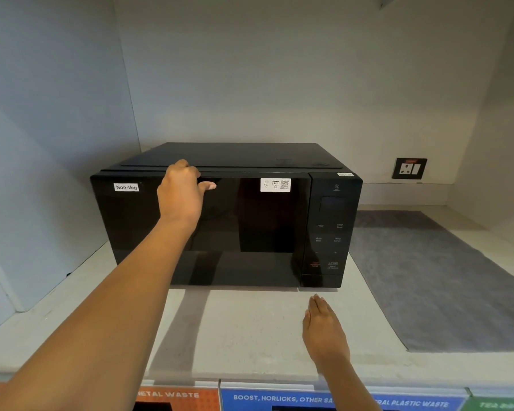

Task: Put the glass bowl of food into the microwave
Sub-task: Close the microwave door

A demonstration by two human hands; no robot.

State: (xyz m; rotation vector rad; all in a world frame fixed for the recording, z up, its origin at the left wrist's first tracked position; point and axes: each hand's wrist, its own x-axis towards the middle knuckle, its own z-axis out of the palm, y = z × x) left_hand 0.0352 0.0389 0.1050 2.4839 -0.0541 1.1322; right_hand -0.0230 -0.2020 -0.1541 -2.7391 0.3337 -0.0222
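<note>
A black microwave (250, 226) stands on a pale counter with its door closed and a "Non-Veg" label at the upper left. My left hand (181, 191) reaches up to the door's top edge, fingers curled over it and thumb lying on the glass front. My right hand (324, 330) hovers flat over the counter in front of the microwave's control panel (328, 232), fingers together and holding nothing. No glass bowl of food is in view.
A grey mat (445, 280) covers the counter to the right of the microwave. A wall socket (409, 168) sits on the back wall at right. Walls enclose the counter at left and right. Labelled waste bins (279, 400) line the front edge below.
</note>
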